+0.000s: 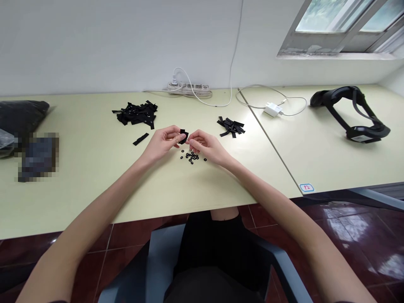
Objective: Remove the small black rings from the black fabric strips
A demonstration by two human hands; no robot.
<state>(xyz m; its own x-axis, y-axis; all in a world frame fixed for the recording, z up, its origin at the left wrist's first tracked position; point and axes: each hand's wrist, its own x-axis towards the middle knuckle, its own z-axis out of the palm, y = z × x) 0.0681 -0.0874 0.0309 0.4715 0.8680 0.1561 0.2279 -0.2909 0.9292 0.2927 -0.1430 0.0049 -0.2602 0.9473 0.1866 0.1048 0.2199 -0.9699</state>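
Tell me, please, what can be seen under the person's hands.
Small black rings lie loose on the pale tabletop, close by the right hand. The left hand holds a black piece. Whatever lies directly beneath either palm is covered and cannot be seen.

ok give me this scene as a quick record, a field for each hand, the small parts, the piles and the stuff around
left hand: left hand pinches a black piece
right hand: right hand is close beside that piece, fingers bent; its grip is unclear
small parts: black rings lie loose on the table, below the hands in view
piles: larger strip pile at left, smaller strip pile at right
lone strip: lone strip near the larger pile
around: power strip by the wall, white charger and black headset at right
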